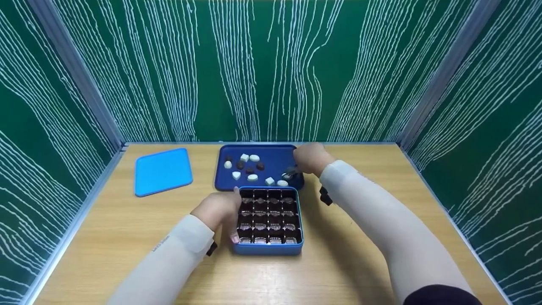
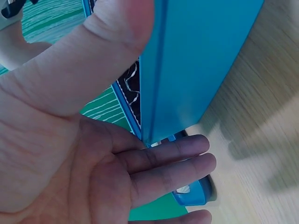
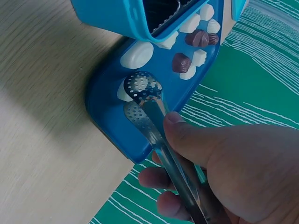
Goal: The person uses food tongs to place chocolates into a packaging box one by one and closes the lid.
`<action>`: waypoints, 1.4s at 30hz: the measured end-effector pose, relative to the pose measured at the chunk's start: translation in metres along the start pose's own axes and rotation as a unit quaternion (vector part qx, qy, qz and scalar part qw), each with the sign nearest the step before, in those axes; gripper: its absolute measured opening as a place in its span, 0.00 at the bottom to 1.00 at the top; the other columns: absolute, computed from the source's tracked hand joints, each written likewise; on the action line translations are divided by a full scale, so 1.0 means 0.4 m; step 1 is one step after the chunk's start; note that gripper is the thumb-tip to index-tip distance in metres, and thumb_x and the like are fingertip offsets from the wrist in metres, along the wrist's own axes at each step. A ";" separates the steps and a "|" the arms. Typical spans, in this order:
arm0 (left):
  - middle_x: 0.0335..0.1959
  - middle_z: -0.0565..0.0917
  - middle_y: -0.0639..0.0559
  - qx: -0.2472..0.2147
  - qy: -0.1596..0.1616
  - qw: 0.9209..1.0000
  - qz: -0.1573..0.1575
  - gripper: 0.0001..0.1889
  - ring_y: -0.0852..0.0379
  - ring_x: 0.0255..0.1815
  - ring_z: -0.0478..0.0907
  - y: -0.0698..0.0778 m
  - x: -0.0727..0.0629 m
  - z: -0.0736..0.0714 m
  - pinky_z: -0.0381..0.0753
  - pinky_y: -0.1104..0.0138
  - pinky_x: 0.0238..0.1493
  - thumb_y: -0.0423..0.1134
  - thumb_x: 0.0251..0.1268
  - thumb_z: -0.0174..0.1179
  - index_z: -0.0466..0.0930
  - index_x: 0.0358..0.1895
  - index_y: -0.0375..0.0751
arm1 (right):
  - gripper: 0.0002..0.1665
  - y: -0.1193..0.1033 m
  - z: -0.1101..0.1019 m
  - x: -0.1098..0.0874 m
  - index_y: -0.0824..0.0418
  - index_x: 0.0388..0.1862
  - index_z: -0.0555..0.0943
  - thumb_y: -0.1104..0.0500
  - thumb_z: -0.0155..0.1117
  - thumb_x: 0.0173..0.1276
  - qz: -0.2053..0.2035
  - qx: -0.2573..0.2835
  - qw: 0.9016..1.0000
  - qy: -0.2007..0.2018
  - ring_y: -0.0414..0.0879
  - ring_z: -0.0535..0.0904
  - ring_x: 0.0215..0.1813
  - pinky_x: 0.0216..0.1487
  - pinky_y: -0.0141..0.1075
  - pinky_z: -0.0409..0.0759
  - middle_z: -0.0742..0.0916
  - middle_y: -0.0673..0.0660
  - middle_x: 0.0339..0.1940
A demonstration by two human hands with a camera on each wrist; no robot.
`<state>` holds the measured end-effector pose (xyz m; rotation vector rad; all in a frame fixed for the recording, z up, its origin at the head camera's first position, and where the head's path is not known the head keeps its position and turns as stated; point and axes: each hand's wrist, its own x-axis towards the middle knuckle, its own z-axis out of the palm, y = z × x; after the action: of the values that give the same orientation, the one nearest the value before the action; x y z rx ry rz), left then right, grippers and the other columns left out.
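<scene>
Head view: on the counter, the left hand touches the left side of a blue compartmented box, just in front of a dark-blue tray bearing white pieces and brown pieces; the right hand is at the tray's right end. Left wrist view: fingers extended, uncurled; thumb at the box's rim. Right wrist view: the right hand grips metal tongs, their perforated tips at a white piece on the tray.

The place appeared to be a laboratory-style booth. Green panels marked with wavy white lines rose along the far, left and right edges of a wood-grained table; grey metal posts stood at its two far corners.
</scene>
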<state>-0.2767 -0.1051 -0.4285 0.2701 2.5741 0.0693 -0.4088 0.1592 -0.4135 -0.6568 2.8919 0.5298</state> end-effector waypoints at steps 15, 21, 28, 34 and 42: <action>0.86 0.74 0.33 0.004 0.002 1.000 -0.007 0.87 0.37 0.83 0.77 0.004 -0.005 0.002 0.82 0.48 0.82 0.55 0.36 0.95 0.38 0.94 0.30 | 0.29 -0.003 -0.013 -0.020 0.56 0.27 0.76 0.40 0.72 0.83 -0.019 -0.027 0.999 0.006 0.44 0.68 0.28 0.40 0.48 0.92 0.72 0.48 0.23; 0.86 0.74 0.32 0.007 -0.004 1.000 -0.007 0.87 0.36 0.83 0.77 0.007 -0.007 -0.002 0.82 0.48 0.82 0.55 0.38 0.95 0.37 0.94 0.29 | 0.39 0.015 -0.023 -0.040 0.55 0.23 0.72 0.26 0.68 0.79 -0.020 -0.016 0.999 0.032 0.45 0.69 0.27 0.40 0.49 0.93 0.72 0.48 0.22; 0.87 0.72 0.32 -0.013 0.000 1.000 -0.013 0.88 0.33 0.84 0.75 0.009 -0.009 -0.002 0.80 0.45 0.83 0.53 0.37 0.95 0.35 0.94 0.32 | 0.40 0.024 -0.014 -0.041 0.54 0.21 0.70 0.26 0.69 0.78 -0.023 -0.004 0.999 0.032 0.45 0.69 0.27 0.34 0.46 0.87 0.72 0.49 0.21; 0.88 0.70 0.32 -0.014 -0.004 1.000 -0.005 0.87 0.33 0.86 0.73 0.005 -0.010 0.000 0.79 0.46 0.84 0.53 0.39 0.95 0.35 0.94 0.31 | 0.40 0.019 -0.005 -0.031 0.54 0.22 0.70 0.26 0.66 0.80 -0.024 -0.010 1.000 0.006 0.45 0.68 0.27 0.28 0.40 0.73 0.71 0.48 0.21; 0.87 0.72 0.31 -0.004 -0.001 1.000 -0.005 0.87 0.37 0.84 0.76 0.001 0.000 0.007 0.79 0.46 0.85 0.55 0.40 0.95 0.37 0.94 0.31 | 0.40 0.022 -0.015 -0.038 0.52 0.20 0.67 0.26 0.69 0.79 -0.024 0.018 1.000 -0.002 0.44 0.66 0.27 0.29 0.40 0.69 0.71 0.47 0.22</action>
<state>-0.2751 -0.1047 -0.4307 0.2529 2.5734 0.0759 -0.3993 0.1703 -0.4024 -0.7185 2.8668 0.4707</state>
